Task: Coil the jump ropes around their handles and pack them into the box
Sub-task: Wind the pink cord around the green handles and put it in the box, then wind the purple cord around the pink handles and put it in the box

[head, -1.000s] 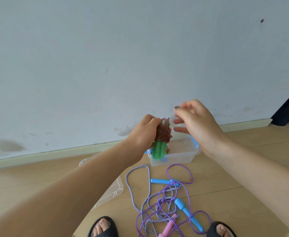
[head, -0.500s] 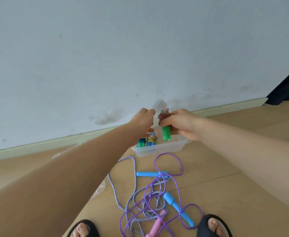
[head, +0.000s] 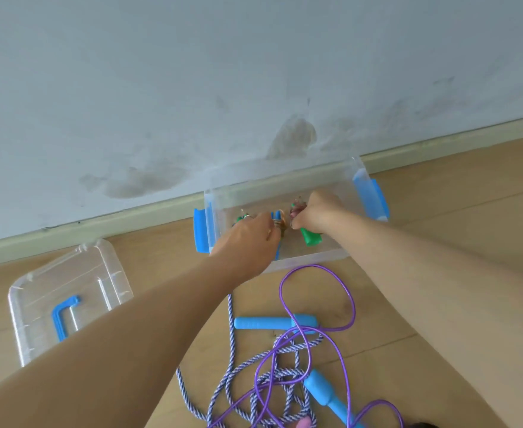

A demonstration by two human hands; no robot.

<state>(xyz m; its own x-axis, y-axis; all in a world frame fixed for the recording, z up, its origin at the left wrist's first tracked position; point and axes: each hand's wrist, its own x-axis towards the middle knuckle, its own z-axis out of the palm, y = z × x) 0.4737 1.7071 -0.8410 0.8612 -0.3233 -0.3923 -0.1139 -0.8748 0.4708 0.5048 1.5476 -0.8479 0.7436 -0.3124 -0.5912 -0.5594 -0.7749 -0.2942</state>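
Right now both hands are working inside the clear box, which is sitting on the floor against the wall. The right hand is gripping a wound rope bundle with green handles and holding it low in the middle of the box, with the handle ends pointing toward the box's near wall. The left hand is reaching into the left half of the box, its fingers resting on the bundles already packed; whether it is pinching one or only steadying them cannot be told, since the fingertips are hidden.

Outside the box, just in front of its near wall, a purple rope and a striped rope are lying tangled together with two blue handles. The lid is lying to the left of the box, well apart.

The main risk, as I judge it, is the coil springing loose when the right hand is letting go, because nothing visible is securing the wraps. A loosened turn could catch on the neighbouring bundles under the left hand and drag them out of place. The purple loop nearest the box could also be snagging a wrist as the arms are pulling back.
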